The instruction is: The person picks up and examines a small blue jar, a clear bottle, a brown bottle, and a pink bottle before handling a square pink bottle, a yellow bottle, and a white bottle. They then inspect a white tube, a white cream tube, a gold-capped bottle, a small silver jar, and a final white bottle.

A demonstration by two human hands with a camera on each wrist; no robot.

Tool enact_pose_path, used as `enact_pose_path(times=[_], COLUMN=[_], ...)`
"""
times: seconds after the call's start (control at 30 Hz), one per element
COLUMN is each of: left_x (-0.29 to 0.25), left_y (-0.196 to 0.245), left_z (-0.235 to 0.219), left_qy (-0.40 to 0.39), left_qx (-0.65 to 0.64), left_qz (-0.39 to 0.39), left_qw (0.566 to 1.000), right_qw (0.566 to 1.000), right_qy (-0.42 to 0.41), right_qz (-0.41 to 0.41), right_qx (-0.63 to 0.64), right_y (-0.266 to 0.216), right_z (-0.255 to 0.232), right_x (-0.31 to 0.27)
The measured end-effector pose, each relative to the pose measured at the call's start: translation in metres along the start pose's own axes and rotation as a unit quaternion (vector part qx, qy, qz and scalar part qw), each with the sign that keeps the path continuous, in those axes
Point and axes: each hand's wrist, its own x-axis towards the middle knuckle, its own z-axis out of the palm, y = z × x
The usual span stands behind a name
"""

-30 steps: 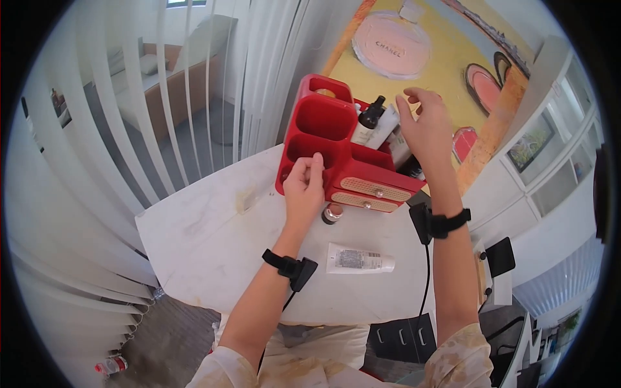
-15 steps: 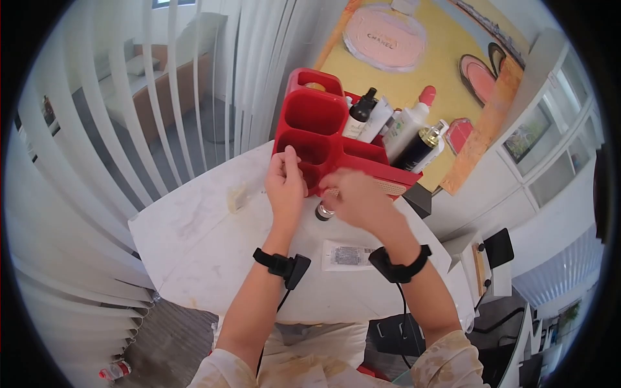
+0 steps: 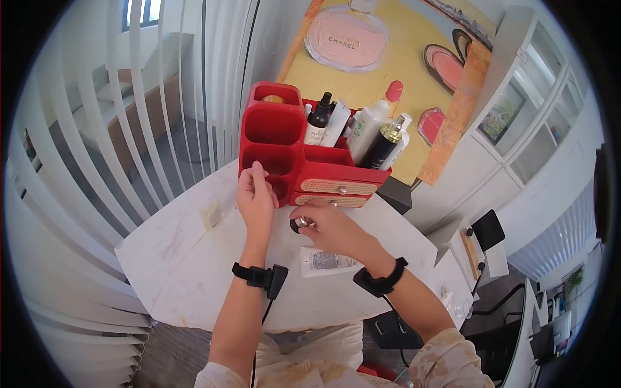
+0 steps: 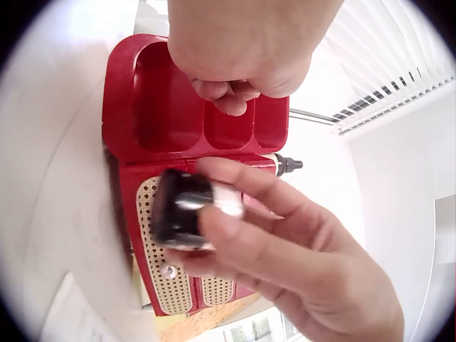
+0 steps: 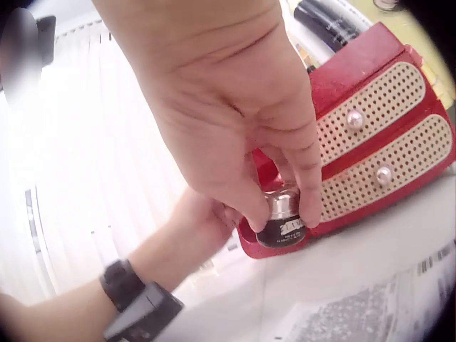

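Observation:
My right hand (image 3: 333,226) pinches a small black jar (image 5: 281,234) with a shiny silver upper part between thumb and fingers, just in front of a red cosmetics organizer (image 3: 336,172). Pale print marks the jar's dark side in the right wrist view. My left hand (image 3: 257,200) is at the organizer's left front corner, its fingers loosely curled over the front compartments with nothing seen between them. Two woven-faced drawers (image 3: 339,186) with pearl knobs lie behind the right hand. A white squeeze tube (image 3: 323,262) rests on the marble-look table, partly behind the right wrist.
In the organizer stand a black-capped bottle (image 3: 317,119), a white tube (image 3: 334,123), a white pump bottle (image 3: 369,129) and a dark bottle with a gold top (image 3: 381,149). A painting (image 3: 349,77) stands behind; vertical blinds (image 3: 139,161) hang at the left.
My right hand came down from above the bottles at the organizer's right to the small jar on the table and now grips it. The left hand stays at the organizer's left front; the head view shifted.

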Motion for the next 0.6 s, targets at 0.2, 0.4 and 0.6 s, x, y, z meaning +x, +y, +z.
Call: enact_pose_path(times=[0.2, 0.4, 0.6], left_x=[0.001, 0.0, 0.001], left_y=[-0.001, -0.001, 0.0], left_z=[-0.001, -0.001, 0.001], left_qy=[-0.009, -0.013, -0.009], left_qx=[-0.001, 0.004, -0.012], left_qz=[0.01, 0.012, 0.017], left_qw=[1.0, 1.0, 1.0], right_qw=[0.98, 0.962, 0.966], right_qy=[0.19, 0.243, 0.223], right_qz=[0.06, 0.042, 0.057], right_qx=[0.022, -0.115, -0.117], right_y=[-0.054, -0.019, -0.01], right_z=[-0.082, -0.121, -0.112], right_x=[-0.008, 0.027, 0.04])
